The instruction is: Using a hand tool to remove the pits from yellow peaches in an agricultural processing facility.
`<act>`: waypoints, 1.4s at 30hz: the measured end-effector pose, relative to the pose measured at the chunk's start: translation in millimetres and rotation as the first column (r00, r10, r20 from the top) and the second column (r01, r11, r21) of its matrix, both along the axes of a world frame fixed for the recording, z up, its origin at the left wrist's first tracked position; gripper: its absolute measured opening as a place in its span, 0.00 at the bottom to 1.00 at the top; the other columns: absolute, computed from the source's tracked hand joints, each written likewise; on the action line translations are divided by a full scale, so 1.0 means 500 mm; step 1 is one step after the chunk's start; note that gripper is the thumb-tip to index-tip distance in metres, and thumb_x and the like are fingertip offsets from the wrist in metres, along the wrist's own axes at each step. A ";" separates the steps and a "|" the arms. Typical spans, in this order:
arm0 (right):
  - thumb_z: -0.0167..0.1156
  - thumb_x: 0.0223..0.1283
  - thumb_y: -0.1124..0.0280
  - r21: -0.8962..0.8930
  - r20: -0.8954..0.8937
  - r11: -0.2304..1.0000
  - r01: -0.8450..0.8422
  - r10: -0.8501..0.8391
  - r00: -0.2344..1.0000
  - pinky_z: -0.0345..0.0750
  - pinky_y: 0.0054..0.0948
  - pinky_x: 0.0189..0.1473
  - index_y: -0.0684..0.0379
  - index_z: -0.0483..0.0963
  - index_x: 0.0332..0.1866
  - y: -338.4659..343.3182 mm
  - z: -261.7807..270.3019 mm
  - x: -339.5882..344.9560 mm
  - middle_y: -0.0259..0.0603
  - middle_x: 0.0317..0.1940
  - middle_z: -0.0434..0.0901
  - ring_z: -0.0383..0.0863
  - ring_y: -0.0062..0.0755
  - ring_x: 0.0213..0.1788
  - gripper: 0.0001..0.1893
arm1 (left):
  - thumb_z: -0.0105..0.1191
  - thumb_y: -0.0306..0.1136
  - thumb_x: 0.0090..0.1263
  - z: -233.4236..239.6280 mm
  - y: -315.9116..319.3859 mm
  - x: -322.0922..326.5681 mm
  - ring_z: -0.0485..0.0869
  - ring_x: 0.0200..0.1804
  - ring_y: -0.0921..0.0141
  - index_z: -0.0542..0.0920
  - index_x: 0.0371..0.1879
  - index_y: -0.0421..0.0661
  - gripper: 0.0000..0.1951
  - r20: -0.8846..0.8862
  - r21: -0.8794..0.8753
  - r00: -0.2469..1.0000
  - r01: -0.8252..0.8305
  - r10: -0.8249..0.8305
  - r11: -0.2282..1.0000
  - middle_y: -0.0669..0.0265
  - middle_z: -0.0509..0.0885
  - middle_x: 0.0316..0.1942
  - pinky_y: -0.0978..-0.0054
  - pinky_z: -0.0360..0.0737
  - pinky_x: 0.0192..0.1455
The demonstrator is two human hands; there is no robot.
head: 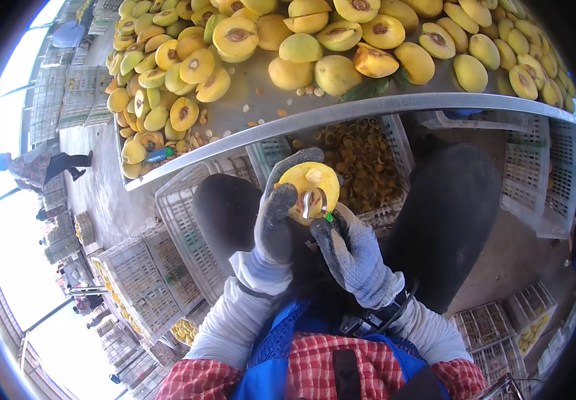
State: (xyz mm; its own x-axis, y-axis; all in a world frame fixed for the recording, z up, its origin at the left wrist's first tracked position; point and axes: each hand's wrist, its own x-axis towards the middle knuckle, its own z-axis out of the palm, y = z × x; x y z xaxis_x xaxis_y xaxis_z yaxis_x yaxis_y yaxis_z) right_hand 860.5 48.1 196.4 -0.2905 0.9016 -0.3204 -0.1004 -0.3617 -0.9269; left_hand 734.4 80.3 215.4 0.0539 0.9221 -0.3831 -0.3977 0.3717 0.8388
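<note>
Both my hands wear work gloves with dark palms. My left hand (278, 215) grips a halved yellow peach (318, 175), cut face up, with a pale kernel at its upper part. A looped metal pitting knife (314, 202) with a green part at its base is held in my right hand (353, 245), its loop against the peach's centre. Beyond my hands, many halved yellow peaches (235, 37) are heaped on a metal table (253, 80), with loose kernels and a leaf near its edge.
The table's raised metal rim (328, 110) curves just beyond my hands. Under it, between my knees, a plastic crate (403, 150) holds brown pit pieces (363, 165). White crates (183, 210) stand at both sides. A person (42, 167) walks at the left; stacked crates (142, 280) stand there too.
</note>
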 end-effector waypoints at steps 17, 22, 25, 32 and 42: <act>0.55 0.64 0.74 -0.182 -0.359 0.979 0.097 -0.157 0.920 0.72 0.15 0.35 0.65 0.69 0.50 -0.049 -0.013 -0.007 0.33 0.37 0.76 0.73 0.13 0.34 0.12 | 0.49 0.35 0.73 0.000 -0.068 0.014 0.75 0.51 0.73 0.69 0.58 0.37 0.19 -0.330 0.212 0.936 -0.052 0.122 0.976 0.61 0.77 0.50 0.76 0.71 0.56; 0.61 0.58 0.77 -0.107 -0.244 0.990 0.094 -0.118 0.962 0.74 0.16 0.33 0.60 0.70 0.44 -0.007 0.036 0.033 0.34 0.29 0.76 0.77 0.16 0.31 0.11 | 0.50 0.35 0.71 0.054 -0.079 -0.051 0.76 0.52 0.71 0.70 0.57 0.36 0.20 -0.201 0.067 0.973 0.124 -0.109 0.990 0.59 0.78 0.49 0.75 0.72 0.56; 0.62 0.56 0.75 0.183 -0.100 0.972 0.145 -0.128 0.987 0.74 0.21 0.31 0.61 0.70 0.44 -0.015 0.006 0.017 0.36 0.28 0.77 0.77 0.22 0.27 0.12 | 0.50 0.41 0.71 0.043 -0.079 -0.049 0.78 0.47 0.72 0.75 0.52 0.38 0.19 -0.249 -0.041 0.959 0.131 -0.137 0.991 0.62 0.80 0.44 0.76 0.74 0.52; 0.55 0.61 0.62 0.305 0.286 0.944 -0.125 0.034 0.957 0.74 0.40 0.30 0.60 0.69 0.41 -0.059 0.024 0.013 0.52 0.25 0.77 0.80 0.52 0.29 0.12 | 0.50 0.43 0.72 0.043 -0.091 0.008 0.79 0.44 0.73 0.75 0.50 0.38 0.19 -0.293 0.167 0.932 -0.168 0.212 0.972 0.62 0.80 0.42 0.77 0.76 0.49; 0.51 0.62 0.61 0.307 0.125 0.952 -0.004 -0.036 0.991 0.75 0.42 0.34 0.64 0.67 0.48 -0.074 0.013 0.007 0.56 0.31 0.77 0.79 0.56 0.34 0.17 | 0.50 0.41 0.72 0.025 -0.103 0.052 0.78 0.45 0.73 0.75 0.50 0.37 0.18 -0.551 0.540 0.718 -0.082 0.425 0.838 0.61 0.79 0.44 0.76 0.74 0.52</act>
State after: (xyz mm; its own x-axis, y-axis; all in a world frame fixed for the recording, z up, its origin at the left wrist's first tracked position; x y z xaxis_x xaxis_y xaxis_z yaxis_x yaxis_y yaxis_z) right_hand 864.3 10.9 203.0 -0.2500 0.9663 -0.0618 0.0229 -0.0579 -0.9981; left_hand 760.2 28.6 227.9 -0.3018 0.9266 0.2245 0.2637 -0.1451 0.9536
